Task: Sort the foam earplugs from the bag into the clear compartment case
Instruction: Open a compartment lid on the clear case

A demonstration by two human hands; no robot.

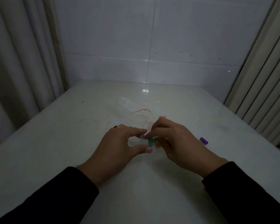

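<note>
Dim room, both hands meet over the middle of a pale glossy table (pixel 55 143), black sleeves on both arms. Left hand (pixel 120 143) has thumb and forefinger spread in an open C, fingers (pixel 138 132) apart, tips resting on or against something clear that I can barely make out, probably the clear case (pixel 136 141), edges too faint to tell compartments. A ring sits on one left finger. Right hand (pixel 174 139) is curled, fingertips bunched together and pinched on a green earplug (pixel 150 142), which stands roughly upright between the right fingertips and the left thumb tip. An orange bit (pixel 158 143) shows just behind the green one, under the right fingers, cannot tell if it is gripped too. A pink earplug (pixel 162 117) peeks out just beyond the right knuckles. A purple earplug (pixel 204 140) lies on the table, off to the outer side of the right hand, apart from the fingers. The clear plastic bag (pixel 132 109) with a red seal strip lies crumpled just past both sets of fingertips, mouth toward the hands. White tiled wall behind, curtains both sides.
</note>
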